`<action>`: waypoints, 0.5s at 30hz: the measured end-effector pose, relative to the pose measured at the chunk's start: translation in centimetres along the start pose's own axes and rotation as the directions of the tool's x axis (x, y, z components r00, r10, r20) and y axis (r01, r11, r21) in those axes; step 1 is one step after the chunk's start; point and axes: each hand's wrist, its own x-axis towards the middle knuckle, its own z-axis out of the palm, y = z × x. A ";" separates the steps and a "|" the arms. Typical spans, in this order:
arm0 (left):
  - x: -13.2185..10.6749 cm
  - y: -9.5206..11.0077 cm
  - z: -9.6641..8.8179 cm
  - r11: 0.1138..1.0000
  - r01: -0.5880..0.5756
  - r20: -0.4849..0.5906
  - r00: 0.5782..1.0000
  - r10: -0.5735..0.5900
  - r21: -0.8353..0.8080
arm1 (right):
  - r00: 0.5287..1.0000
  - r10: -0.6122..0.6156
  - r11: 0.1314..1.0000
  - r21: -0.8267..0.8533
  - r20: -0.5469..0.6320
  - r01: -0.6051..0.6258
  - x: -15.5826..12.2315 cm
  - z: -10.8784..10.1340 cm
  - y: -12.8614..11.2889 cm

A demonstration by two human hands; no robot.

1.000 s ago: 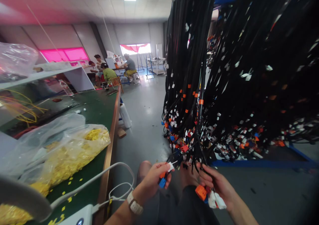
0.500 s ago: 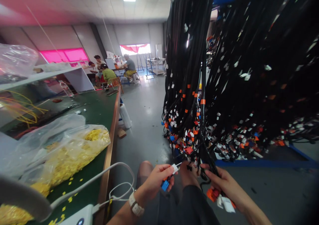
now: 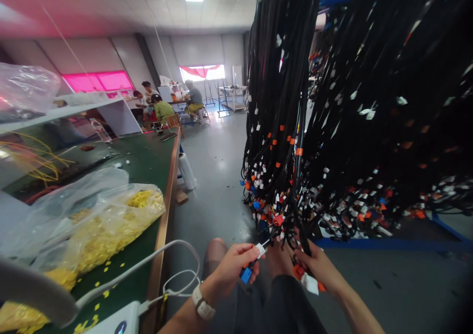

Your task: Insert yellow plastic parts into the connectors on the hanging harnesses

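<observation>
My left hand [image 3: 232, 267] is closed in a pinch on a thin black wire that ends in a blue connector [image 3: 245, 275] with a white tag [image 3: 260, 249]. My right hand [image 3: 318, 270] is wrapped round a bunch of black wires with orange connectors [image 3: 298, 271] and a white tag [image 3: 309, 283] at their ends. Both lead up into a big hanging mass of black wire harnesses [image 3: 295, 117] right in front of me. A watch sits on my left wrist [image 3: 202, 304]. My knees show below the hands.
A green-topped workbench [image 3: 148, 161] runs along the left, with clear bags of yellow parts [image 3: 107, 225], a white cable [image 3: 162, 255] and a white device [image 3: 118, 324]. A shelf [image 3: 55, 112] stands above it. People sit at a far table [image 3: 173, 102]. Grey floor lies between.
My right hand has drawn in toward the left and closed tighter on the wire bunch, so fewer connectors show. My left hand has barely moved.
</observation>
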 end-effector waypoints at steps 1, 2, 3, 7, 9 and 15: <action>0.0 0.0 0.0 1.000 -0.001 0.000 1.000 0.001 0.001 | 1.000 0.013 1.000 0.017 0.012 -0.013 0.2 0.2 0.0; 0.0 0.1 0.1 1.000 -0.001 -0.001 1.000 0.001 0.001 | 0.999 0.022 0.999 0.035 0.028 -0.023 0.4 0.4 0.0; -0.1 0.1 0.1 1.000 0.000 -0.001 1.000 0.000 0.000 | 0.999 0.026 0.998 0.058 0.046 -0.029 0.7 0.7 0.1; 0.0 0.1 0.1 1.000 0.000 -0.011 1.000 0.000 -0.021 | 0.995 0.002 0.990 0.143 0.097 -0.016 2.2 2.2 0.8; 0.0 0.0 0.0 0.999 -0.008 -0.016 1.000 0.008 -0.044 | 0.995 -0.021 0.983 0.185 0.094 0.004 3.2 3.1 1.1; -0.1 -0.1 0.1 0.998 -0.031 0.005 0.999 0.032 -0.061 | 0.989 -0.041 0.958 0.287 0.144 -0.002 6.0 5.8 1.5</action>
